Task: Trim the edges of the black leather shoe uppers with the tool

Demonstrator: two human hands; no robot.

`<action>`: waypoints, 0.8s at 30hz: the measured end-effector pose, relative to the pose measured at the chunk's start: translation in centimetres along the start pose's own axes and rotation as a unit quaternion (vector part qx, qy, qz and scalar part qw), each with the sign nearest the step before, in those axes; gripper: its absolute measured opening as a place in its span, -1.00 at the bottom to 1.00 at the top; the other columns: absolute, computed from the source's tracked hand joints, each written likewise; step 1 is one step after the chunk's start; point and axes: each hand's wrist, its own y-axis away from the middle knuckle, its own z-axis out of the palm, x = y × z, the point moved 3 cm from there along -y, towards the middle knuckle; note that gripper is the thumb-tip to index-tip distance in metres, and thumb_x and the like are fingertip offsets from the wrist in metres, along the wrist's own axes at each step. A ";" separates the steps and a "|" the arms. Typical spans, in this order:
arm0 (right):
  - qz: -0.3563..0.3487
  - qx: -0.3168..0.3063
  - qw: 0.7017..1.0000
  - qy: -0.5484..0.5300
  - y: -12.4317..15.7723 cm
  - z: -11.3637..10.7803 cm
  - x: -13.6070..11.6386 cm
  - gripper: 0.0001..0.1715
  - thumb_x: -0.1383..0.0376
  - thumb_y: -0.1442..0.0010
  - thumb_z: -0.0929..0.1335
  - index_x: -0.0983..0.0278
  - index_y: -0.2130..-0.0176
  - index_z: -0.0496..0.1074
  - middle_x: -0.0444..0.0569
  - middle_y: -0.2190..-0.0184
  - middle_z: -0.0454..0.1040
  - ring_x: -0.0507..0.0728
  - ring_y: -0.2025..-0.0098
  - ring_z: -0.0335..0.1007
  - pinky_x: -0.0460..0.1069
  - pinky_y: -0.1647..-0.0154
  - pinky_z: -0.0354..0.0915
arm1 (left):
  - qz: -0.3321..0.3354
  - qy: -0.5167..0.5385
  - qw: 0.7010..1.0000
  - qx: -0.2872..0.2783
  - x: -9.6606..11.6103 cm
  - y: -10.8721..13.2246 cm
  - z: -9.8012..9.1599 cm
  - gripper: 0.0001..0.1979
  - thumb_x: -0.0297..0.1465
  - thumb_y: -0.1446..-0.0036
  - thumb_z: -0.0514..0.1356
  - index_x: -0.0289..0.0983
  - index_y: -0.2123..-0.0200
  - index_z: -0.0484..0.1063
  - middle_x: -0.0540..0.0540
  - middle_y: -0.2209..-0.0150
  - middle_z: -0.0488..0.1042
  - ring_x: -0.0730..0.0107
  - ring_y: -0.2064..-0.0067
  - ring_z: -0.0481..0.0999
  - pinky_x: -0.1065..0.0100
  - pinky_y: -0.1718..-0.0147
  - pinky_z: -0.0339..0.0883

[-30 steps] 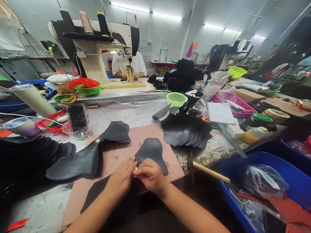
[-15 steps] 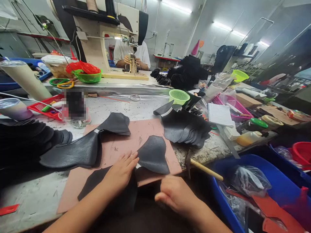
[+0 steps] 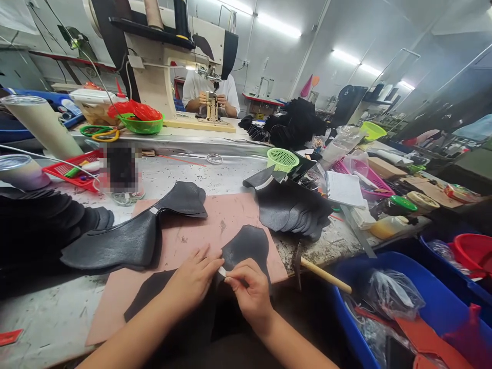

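Observation:
A black leather piece [image 3: 246,247] lies on a pink cutting mat [image 3: 192,241] at the table's near edge. My left hand [image 3: 194,279] rests on the piece's left part, fingers pressed down beside a small white strip [image 3: 222,271]. My right hand [image 3: 249,292] meets it from the right, thumb and fingers pinched at that strip on the leather's edge. A longer black leather piece [image 3: 126,238] lies across the mat's left side.
A stack of black leather cut pieces [image 3: 294,210] sits right of the mat, a hammer [image 3: 319,271] at the table edge. Blue bins [image 3: 430,287] stand at right. A green basket [image 3: 282,159], notebook [image 3: 344,188], bottles and a sewing machine [image 3: 169,56] with a person behind it lie farther off.
My right hand, which had pulled back off the table edge half a second ago, has returned to the leather piece and pinches at the white strip beside my left hand.

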 end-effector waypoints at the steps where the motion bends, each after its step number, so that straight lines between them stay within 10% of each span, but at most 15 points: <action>1: 0.022 0.002 1.000 -0.008 0.4 -0.2 -0.2 -0.89 0.35 -0.11 0.30 0.25 0.43 0.40 -0.10 0.52 0.34 0.05 0.41 0.29 -0.05 0.41 0.27 | 0.005 0.006 1.000 -0.008 0.3 0.0 0.0 -0.61 -0.50 -0.12 -0.07 -0.16 0.01 0.32 -0.07 -0.09 0.30 0.09 -0.17 0.13 -0.03 -0.08 0.06; 7: 0.007 0.069 0.998 0.008 0.9 -5.9 -3.5 -0.86 0.27 -0.16 0.28 0.22 0.44 0.34 -0.14 0.57 0.29 0.05 0.47 0.25 -0.04 0.47 0.24 | 0.017 0.034 0.999 -0.030 1.7 0.2 0.2 -0.58 -0.52 -0.12 -0.07 -0.15 -0.02 0.29 -0.04 -0.11 0.26 0.11 -0.19 0.08 -0.03 -0.12 -0.03; 10: 0.015 -0.080 0.989 0.122 1.3 -10.2 -3.6 -0.70 0.20 -0.20 0.22 0.23 0.52 0.30 -0.13 0.61 0.27 0.04 0.53 0.24 -0.06 0.54 0.19 | 0.015 0.039 0.999 -0.035 1.6 -0.1 0.2 -0.57 -0.52 -0.11 -0.08 -0.14 -0.03 0.29 -0.04 -0.11 0.25 0.12 -0.20 0.06 -0.02 -0.13 -0.05; 14: 0.089 -0.224 0.900 0.362 3.4 -15.0 -0.3 -0.55 0.13 -0.19 0.19 0.21 0.66 0.16 -0.17 0.69 0.22 0.01 0.63 0.17 -0.08 0.63 0.10 | 0.053 0.041 0.995 -0.072 0.7 -0.2 0.2 -0.47 -0.60 -0.03 -0.08 -0.13 -0.06 0.24 -0.02 -0.15 0.19 0.20 -0.21 0.04 0.03 -0.15 -0.08; 18: 0.101 -0.142 0.853 0.492 3.9 -17.1 3.6 -0.77 0.29 -0.16 0.16 0.25 0.25 0.33 0.02 0.29 0.41 0.13 0.25 0.33 0.03 0.24 0.26 | 0.124 0.034 0.986 -0.110 -0.4 0.0 -0.7 -0.46 -0.60 -0.05 -0.10 -0.07 -0.08 0.21 0.05 -0.14 0.20 0.28 -0.22 0.00 0.08 -0.17 -0.14; 24: 0.092 -0.160 0.836 0.517 1.8 -16.1 9.0 -0.39 0.52 0.10 0.14 0.46 0.00 0.24 0.15 0.11 0.38 0.16 0.06 0.27 0.04 0.02 0.19 | 0.147 -0.019 0.976 -0.160 2.1 -4.1 -4.2 -0.70 -0.56 -0.05 -0.04 -0.17 0.32 0.44 -0.03 0.19 0.49 0.26 0.02 0.36 0.16 -0.05 0.10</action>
